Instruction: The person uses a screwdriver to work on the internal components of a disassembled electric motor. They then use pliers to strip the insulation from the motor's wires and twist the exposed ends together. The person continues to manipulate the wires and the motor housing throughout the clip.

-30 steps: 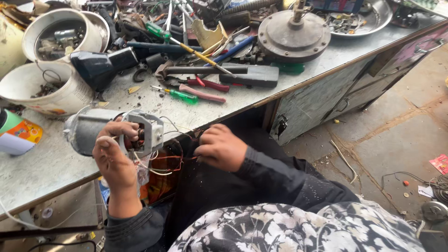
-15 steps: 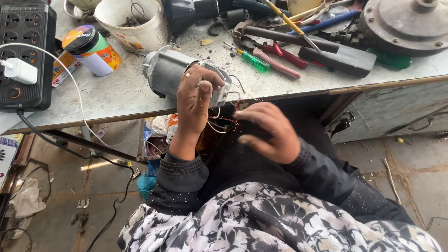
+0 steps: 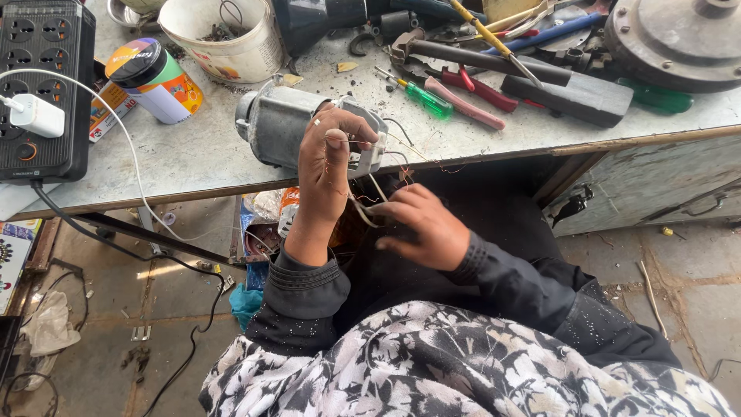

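A grey workbench point(image 3: 193, 154) ran across the upper part of the view, its top scuffed and crowded with tools. At its far right sat a large round metal disc point(image 3: 679, 38), and at the far left a black power strip point(image 3: 38, 85) with a white charger point(image 3: 35, 114) plugged in. A white bucket point(image 3: 224, 35) stood near the back edge, and a lidded can point(image 3: 154, 77) lay on its side beside it. At the front edge of the bench rested a grey electric motor point(image 3: 285, 127), lying on its side with its open end towards the person. The left hand point(image 3: 328, 166) was raised against that end, its fingers curled closed over the motor's white end piece and thin wires point(image 3: 370, 193) that trailed down from it. The right hand point(image 3: 424, 224) hung just below the bench edge, close beside the left, its fingers pinched shut on those same wires. Behind the motor lay a black hammer point(image 3: 532, 77), red-handled pliers point(image 3: 471, 93) and a small green screwdriver point(image 3: 424, 99), all well apart from both hands.
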